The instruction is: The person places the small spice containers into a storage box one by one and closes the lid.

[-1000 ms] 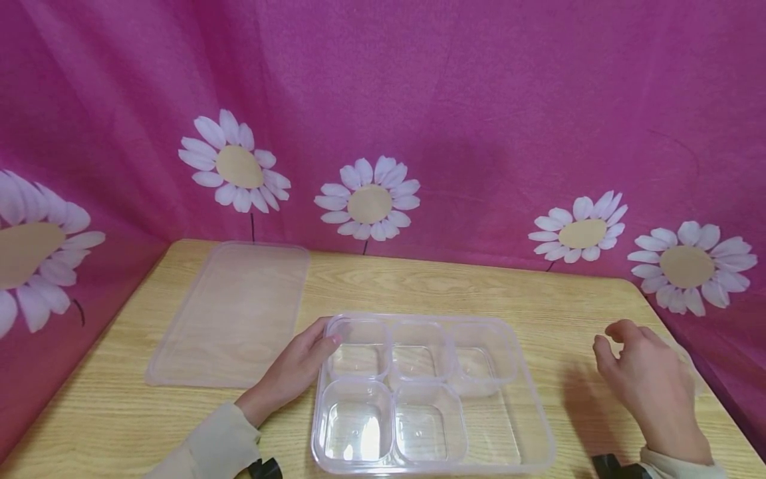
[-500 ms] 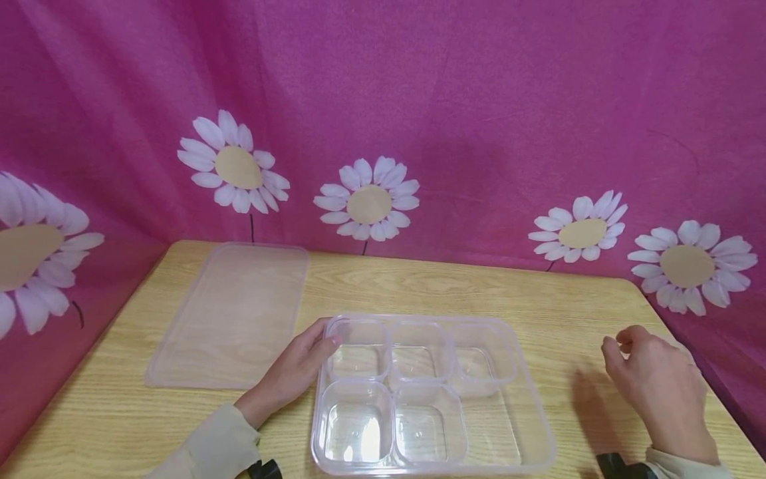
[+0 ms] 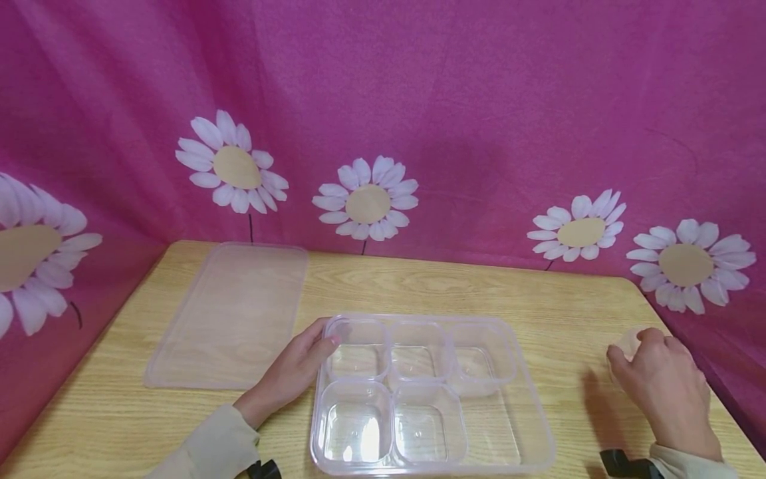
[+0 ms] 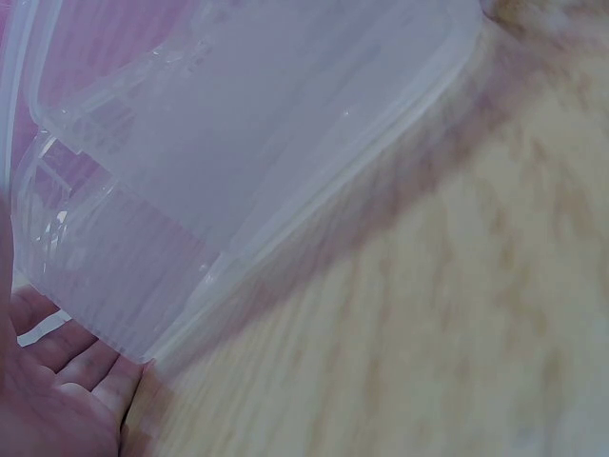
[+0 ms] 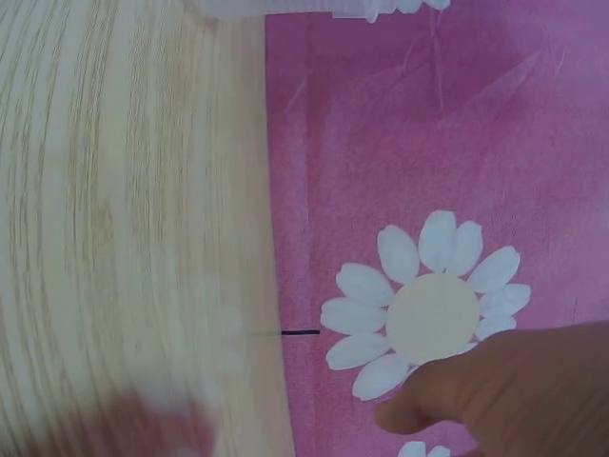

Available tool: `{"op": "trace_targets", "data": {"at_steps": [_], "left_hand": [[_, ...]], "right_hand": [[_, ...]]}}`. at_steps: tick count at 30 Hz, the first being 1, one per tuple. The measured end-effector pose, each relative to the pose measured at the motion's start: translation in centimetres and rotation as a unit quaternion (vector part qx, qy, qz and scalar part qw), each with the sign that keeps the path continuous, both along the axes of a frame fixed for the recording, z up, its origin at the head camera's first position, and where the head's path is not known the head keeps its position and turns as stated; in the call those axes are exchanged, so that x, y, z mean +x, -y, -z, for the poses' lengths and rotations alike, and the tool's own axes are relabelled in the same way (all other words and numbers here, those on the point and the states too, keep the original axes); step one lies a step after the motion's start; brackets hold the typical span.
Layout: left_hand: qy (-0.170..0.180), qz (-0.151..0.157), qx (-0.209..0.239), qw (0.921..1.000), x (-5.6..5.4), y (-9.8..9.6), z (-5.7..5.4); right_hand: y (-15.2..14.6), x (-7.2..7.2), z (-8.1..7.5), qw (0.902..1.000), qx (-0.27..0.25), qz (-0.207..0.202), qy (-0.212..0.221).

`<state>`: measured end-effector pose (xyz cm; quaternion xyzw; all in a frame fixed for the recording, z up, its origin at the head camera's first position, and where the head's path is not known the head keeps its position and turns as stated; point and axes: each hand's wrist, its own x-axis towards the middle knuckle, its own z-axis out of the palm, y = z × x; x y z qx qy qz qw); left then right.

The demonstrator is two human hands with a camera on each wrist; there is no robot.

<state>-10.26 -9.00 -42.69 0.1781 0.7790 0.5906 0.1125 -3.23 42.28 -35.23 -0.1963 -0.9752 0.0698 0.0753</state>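
A large clear plastic container [image 3: 534,412] stands on the table at lower centre, holding several small square cups [image 3: 421,426]. Its front right part has no cup. My left hand [image 3: 296,369] grips its left back corner, thumb over the rim; fingers [image 4: 86,357] lie along the outer wall in the left wrist view. Near the table's right edge, my right hand [image 3: 667,389] has its fingers curled over a small rounded translucent plastic piece [image 3: 627,342], mostly hidden behind the hand. The right wrist view shows the thumb [image 5: 428,405] and a blurred fingertip.
A flat translucent lid [image 3: 230,316] lies at the back left of the wooden table [image 3: 455,283]. Pink cloth [image 3: 455,100] printed with daisies hangs behind the table and along both sides. Bare wood separates the container from my right hand.
My right hand has moved slightly right and down, and its fingers have closed in. The translucent piece, seen right of the hand before, now shows at its left. My left hand has stayed put.
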Motion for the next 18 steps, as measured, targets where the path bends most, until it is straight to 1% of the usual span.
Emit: {"op": "trace_targets", "data": {"at_steps": [6, 9, 12, 15, 18], "left_hand": [[-0.007, 0.005, 0.003, 1.0000, -0.06, 0.05, -0.01], [-0.010, 0.004, 0.001, 0.9999, -0.06, 0.05, -0.04], [-0.006, 0.003, 0.002, 1.0000, -0.04, 0.02, -0.06], [0.004, 0.003, 0.003, 1.0000, -0.01, -0.02, -0.06], [0.005, 0.005, 0.004, 1.0000, -0.01, -0.04, -0.07]], "right_hand": [[-0.59, -0.39, 0.21, 0.9992, 0.019, -0.027, 0.024], [-0.60, -0.49, 0.17, 0.9980, 0.016, -0.016, 0.058], [-0.59, -0.53, 0.20, 0.9950, 0.009, -0.008, 0.099], [-0.51, -0.61, 0.37, 0.9911, -0.001, -0.012, 0.133], [-0.26, -0.73, 0.65, 0.9879, -0.017, -0.016, 0.154]]}}
